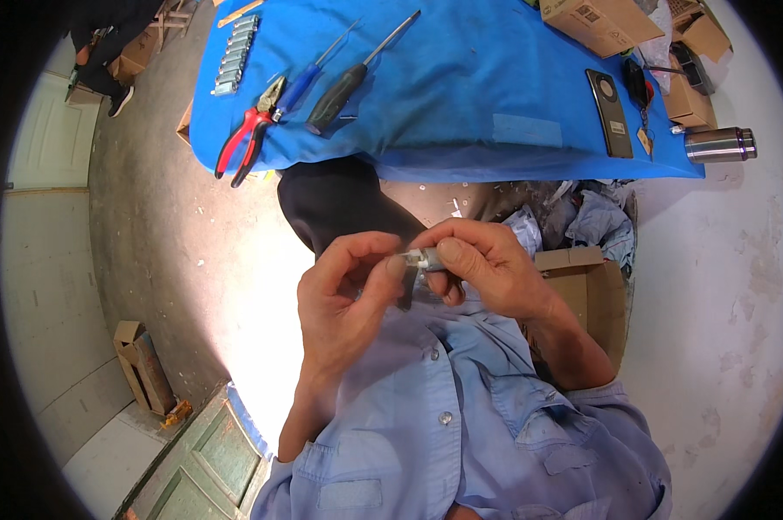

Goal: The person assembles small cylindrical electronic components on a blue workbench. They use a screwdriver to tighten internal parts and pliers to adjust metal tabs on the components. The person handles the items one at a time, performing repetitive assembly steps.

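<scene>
A blue cloth [461, 78] covers the table, with red-handled pliers [248, 134], two screwdrivers [344, 87], a row of sockets [234, 54], a phone [610, 113] and a steel flask [719, 145] on it. Below, the left hand [344, 299] and right hand [478, 264] pinch a small metal part [422, 258] between their fingertips (mostly hidden), held over the chest, well apart from the table

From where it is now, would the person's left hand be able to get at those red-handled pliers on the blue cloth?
Probably yes. The red-handled pliers lie uncovered at the near edge of the blue cloth, with nothing between. But the left hand is pinching a small metal part together with the right hand, so it would have to let go first.
</scene>
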### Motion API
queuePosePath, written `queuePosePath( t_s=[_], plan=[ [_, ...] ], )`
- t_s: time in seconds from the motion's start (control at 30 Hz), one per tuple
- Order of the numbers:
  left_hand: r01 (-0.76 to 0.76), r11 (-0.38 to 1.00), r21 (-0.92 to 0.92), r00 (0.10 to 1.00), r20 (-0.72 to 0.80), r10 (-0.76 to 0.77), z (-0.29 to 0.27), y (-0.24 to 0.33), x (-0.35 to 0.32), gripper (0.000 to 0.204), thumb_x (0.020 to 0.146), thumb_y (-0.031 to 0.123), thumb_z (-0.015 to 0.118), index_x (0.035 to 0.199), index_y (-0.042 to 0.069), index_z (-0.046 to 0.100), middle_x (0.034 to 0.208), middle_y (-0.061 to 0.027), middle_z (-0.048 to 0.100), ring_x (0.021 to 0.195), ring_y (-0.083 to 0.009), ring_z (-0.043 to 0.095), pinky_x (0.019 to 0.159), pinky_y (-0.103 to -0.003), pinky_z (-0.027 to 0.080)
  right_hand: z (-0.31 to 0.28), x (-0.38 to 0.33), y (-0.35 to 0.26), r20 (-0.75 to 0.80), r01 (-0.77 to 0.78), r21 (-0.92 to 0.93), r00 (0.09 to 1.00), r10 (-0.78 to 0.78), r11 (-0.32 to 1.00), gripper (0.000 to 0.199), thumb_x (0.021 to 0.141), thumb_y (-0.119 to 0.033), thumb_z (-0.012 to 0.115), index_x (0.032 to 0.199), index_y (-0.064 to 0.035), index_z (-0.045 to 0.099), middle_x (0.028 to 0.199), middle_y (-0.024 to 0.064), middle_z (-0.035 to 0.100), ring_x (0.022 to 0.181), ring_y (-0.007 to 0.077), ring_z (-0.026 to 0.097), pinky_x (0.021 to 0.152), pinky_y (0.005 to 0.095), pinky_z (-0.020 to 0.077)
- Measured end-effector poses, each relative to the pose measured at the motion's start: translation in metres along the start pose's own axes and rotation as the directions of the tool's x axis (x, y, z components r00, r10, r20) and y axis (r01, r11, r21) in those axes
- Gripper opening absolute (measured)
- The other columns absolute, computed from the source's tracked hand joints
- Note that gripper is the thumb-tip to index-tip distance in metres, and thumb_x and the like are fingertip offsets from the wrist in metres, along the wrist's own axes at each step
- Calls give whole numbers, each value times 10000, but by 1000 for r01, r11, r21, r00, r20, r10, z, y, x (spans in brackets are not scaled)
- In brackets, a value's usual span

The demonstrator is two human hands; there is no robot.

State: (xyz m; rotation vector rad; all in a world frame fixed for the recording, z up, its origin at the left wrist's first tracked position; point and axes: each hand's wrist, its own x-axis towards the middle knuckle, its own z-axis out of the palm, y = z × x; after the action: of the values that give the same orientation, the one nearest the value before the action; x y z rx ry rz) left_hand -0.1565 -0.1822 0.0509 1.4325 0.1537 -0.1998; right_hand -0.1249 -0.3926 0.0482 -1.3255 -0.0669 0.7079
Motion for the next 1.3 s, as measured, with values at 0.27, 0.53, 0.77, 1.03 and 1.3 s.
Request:
queuePosePath(
  t_s=[0.27,0.53,0.77,1.03,1.3],
  plan=[
    [9,1000,3,999,-36,-9,2,0,-1,239,979,18,714,1205,-37,657,937,-57,724,794,-91,673,698,-226,539,1,3,10,29,-23,215,999,17,976,390,1132,-336,482,1194,4,661,803,10,632,645,67,559,581,218,466],
    [-1,1000,-3,998,-59,1,5,1,-3,244,972,13,717,1202,-43,658,941,-65,724,809,-102,682,718,-237,547,2,7,18,24,24,255,999,-31,967,391,1137,-329,470,1196,7,661,792,7,631,620,68,556,574,216,459],
    [45,999,-7,997,-68,-45,4,3,-4,210,994,22,676,1193,-44,662,920,-66,721,764,-95,669,679,-232,539,0,9,20,29,3,287,1000,-12,958,399,1136,-341,471,1186,6,660,787,12,632,613,72,554,566,219,453],
    [46,999,-5,993,-104,-47,7,6,-2,197,1013,46,664,1196,-29,663,916,-67,730,736,-83,664,641,-221,531,1,10,21,56,-49,325,998,33,944,418,1137,-362,459,1174,4,658,775,17,624,607,74,544,553,225,442],
    [-24,998,60,993,-111,30,6,3,-2,207,1008,69,698,1192,-22,669,907,-70,732,721,-88,677,613,-214,531,4,10,21,55,-49,297,998,34,954,385,1136,-347,476,1189,-5,646,774,6,616,624,60,535,555,215,442]
  ],
)
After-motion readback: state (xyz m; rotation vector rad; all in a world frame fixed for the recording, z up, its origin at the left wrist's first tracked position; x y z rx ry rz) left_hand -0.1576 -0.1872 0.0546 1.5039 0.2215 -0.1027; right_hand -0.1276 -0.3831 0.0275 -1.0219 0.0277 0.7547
